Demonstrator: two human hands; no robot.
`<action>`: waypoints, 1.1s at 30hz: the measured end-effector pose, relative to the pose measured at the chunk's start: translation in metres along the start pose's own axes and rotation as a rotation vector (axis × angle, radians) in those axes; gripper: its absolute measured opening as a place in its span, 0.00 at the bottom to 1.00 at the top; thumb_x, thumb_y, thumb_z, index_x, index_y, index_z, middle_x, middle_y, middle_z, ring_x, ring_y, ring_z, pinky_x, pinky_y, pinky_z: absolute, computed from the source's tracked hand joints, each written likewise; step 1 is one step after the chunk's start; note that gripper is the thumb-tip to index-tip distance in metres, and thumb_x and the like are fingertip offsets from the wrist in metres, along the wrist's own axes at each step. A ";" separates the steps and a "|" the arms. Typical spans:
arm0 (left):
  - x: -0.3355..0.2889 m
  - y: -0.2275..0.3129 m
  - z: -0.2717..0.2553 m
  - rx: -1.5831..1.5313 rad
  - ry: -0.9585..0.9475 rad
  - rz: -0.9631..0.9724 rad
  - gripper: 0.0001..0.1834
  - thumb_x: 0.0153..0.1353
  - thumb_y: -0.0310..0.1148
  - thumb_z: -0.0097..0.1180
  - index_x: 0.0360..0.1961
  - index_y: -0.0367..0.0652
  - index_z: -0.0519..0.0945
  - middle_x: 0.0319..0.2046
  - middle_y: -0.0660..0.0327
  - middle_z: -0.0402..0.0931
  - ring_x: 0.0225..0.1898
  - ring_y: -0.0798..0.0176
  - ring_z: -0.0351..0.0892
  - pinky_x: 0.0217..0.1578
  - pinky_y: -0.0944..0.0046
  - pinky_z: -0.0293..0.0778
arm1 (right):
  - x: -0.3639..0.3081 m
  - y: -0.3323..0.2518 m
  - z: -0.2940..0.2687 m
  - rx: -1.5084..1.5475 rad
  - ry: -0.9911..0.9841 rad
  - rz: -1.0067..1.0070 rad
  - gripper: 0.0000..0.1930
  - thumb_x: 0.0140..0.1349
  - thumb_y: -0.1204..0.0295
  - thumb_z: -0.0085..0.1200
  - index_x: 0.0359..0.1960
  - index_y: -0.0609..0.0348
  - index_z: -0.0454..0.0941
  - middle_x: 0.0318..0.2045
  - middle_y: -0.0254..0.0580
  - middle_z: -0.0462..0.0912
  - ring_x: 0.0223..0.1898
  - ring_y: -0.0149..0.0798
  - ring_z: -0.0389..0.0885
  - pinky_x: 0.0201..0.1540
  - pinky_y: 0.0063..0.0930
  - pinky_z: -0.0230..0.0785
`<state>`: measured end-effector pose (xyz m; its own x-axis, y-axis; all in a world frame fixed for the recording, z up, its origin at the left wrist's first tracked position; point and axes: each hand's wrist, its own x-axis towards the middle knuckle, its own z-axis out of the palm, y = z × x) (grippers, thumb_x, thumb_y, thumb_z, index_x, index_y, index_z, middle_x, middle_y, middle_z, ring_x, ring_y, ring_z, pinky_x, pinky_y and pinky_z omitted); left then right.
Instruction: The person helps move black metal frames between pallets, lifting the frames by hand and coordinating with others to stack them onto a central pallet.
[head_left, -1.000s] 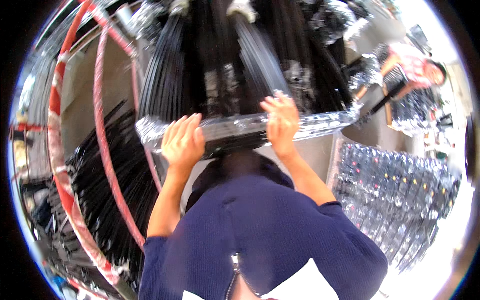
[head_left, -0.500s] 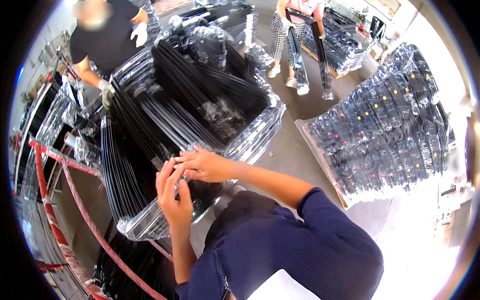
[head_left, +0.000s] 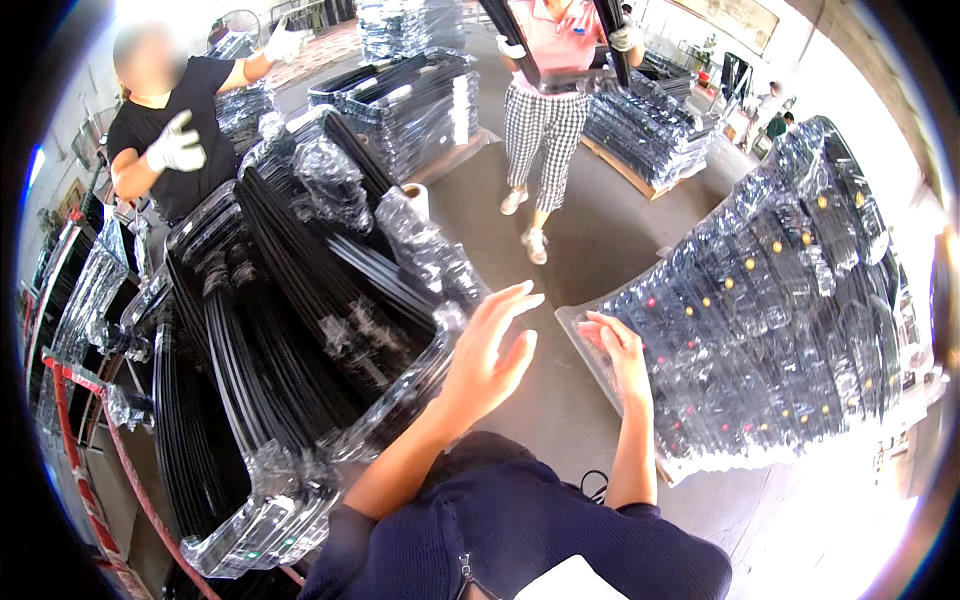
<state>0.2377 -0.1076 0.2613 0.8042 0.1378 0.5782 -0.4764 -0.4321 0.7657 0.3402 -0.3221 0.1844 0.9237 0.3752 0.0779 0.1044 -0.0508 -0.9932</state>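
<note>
My left hand (head_left: 486,355) is raised with fingers and thumb apart, holding nothing. It is nearest to the plastic-wrapped rim (head_left: 400,385) of a bulky load on my left. Bundles of long black strips (head_left: 300,340) lie inside that load, some wrapped in clear film. To the right, my right hand (head_left: 622,358) is also empty, its fingers loosely extended. It appears in front of the near edge of a stack of film-wrapped black bundles (head_left: 760,330) marked with coloured dots. Neither hand visibly grips anything.
A person in a black top (head_left: 185,110) with white gloves stands beyond the load. Another person in a pink top (head_left: 550,45) faces me, carrying dark film-wrapped frame-like pieces (head_left: 565,82). Red railings (head_left: 75,440) run along the left. More wrapped stacks (head_left: 400,110) stand behind.
Both hands have left the black strips and moved right, spreading apart. My view has turned rightward. The person in pink has come closer, lifting the dark pieces; the other person has raised both gloved hands.
</note>
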 end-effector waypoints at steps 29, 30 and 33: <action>0.207 -0.030 0.110 -1.528 0.312 -0.107 0.30 0.53 0.45 0.57 0.52 0.41 0.64 0.46 0.60 0.69 0.45 0.62 0.71 0.46 0.61 0.69 | 0.189 0.094 -0.125 0.666 0.079 0.469 0.39 0.60 0.45 0.36 0.62 0.63 0.43 0.58 0.65 0.51 0.53 0.59 0.64 0.49 0.58 0.63; 0.194 -0.017 0.095 -1.613 0.336 -0.158 0.30 0.52 0.47 0.57 0.52 0.42 0.65 0.46 0.59 0.70 0.46 0.61 0.71 0.47 0.59 0.68 | 0.190 0.095 -0.111 0.705 0.058 0.517 0.39 0.60 0.45 0.35 0.62 0.64 0.42 0.59 0.65 0.50 0.53 0.59 0.64 0.49 0.59 0.62; 0.161 0.007 0.054 -1.515 0.548 -0.220 0.28 0.50 0.53 0.55 0.44 0.42 0.72 0.44 0.56 0.73 0.45 0.58 0.71 0.47 0.55 0.68 | 0.199 0.116 -0.078 0.971 -0.111 0.617 0.37 0.60 0.46 0.35 0.59 0.68 0.47 0.56 0.71 0.52 0.55 0.66 0.60 0.55 0.63 0.53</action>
<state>0.3828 -0.1367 0.3440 0.8424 0.5013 0.1976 -0.5360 0.8173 0.2116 0.5649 -0.3257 0.0911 0.6765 0.6157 -0.4039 -0.7252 0.4615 -0.5110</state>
